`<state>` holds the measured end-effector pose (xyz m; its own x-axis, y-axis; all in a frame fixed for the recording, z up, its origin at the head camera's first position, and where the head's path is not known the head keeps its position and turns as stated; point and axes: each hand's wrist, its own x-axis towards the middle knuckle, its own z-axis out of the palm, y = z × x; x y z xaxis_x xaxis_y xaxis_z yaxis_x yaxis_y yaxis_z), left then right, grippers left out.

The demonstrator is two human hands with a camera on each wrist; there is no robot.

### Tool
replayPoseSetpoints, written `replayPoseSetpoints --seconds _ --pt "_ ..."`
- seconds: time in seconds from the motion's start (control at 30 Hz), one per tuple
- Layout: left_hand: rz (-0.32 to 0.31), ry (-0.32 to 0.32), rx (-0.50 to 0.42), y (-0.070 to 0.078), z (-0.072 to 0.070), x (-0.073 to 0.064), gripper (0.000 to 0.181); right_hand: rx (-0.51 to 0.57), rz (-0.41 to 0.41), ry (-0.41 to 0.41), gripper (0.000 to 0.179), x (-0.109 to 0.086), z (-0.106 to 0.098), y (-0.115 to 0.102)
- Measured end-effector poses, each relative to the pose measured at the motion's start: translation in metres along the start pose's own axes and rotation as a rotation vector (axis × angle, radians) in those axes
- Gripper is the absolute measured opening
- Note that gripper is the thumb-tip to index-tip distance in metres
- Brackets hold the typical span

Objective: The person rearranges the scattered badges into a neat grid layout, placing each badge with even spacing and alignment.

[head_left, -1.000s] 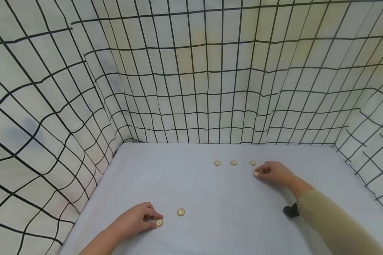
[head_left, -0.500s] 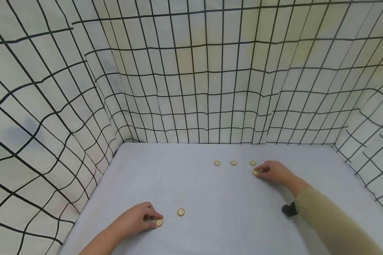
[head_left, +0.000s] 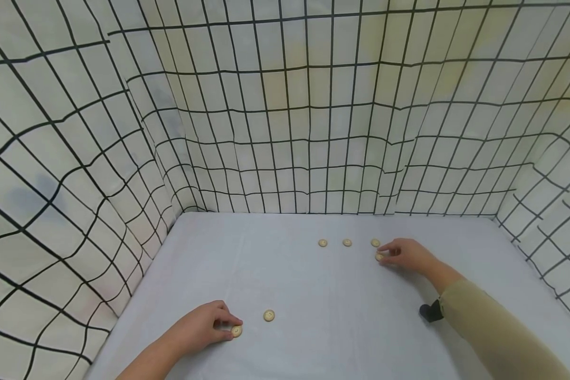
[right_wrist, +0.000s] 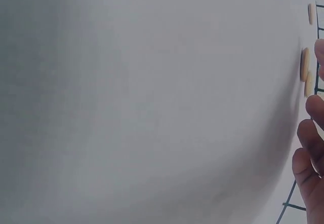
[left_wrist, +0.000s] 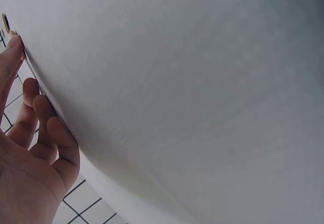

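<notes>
My left hand (head_left: 197,328) is at the near left of the white table, with thumb and forefinger pinching the edge of a pale round button (head_left: 236,331). Another button (head_left: 268,315) lies a little to the right of it. Farther back, my right hand (head_left: 410,257) has thumb and forefinger at the sides of a button (head_left: 379,257), pinching it on the tabletop. Just beyond that one lies a button (head_left: 375,243), in a row with a button (head_left: 347,243) and a button (head_left: 323,243). The left wrist view mostly hides the left hand's button behind the thumb.
White cloth covers the table (head_left: 294,274). Walls with a black grid (head_left: 309,111) rise behind it and at both sides. A dark, rounded device (head_left: 430,312) sits at the right wrist, by the tan sleeve (head_left: 499,327).
The right hand has shifted very slightly left and away from me, and its button has moved with it. My left hand and the other buttons look still.
</notes>
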<state>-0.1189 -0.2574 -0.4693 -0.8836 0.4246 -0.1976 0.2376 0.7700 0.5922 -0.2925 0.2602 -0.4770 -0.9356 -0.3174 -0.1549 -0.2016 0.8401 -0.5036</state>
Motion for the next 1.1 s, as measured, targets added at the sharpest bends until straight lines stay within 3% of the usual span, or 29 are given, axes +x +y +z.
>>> replayPoseSetpoints --seconds 0.13,0.43,0.77,1.1 --pt "0.005 -0.004 0.006 0.000 -0.001 0.000 0.024 0.022 -0.021 0.007 0.041 0.000 0.000 -0.006" --pt "0.014 -0.001 0.008 0.000 -0.001 0.000 0.024 0.015 -0.160 -0.036 0.038 0.003 0.014 -0.035" --pt "0.011 -0.004 0.017 -0.002 0.001 0.001 0.024 -0.001 -0.246 -0.132 0.034 0.009 0.044 -0.091" --pt "-0.012 -0.009 0.015 0.001 -0.001 0.000 0.024 -0.064 -0.434 -0.223 0.034 0.012 0.078 -0.148"
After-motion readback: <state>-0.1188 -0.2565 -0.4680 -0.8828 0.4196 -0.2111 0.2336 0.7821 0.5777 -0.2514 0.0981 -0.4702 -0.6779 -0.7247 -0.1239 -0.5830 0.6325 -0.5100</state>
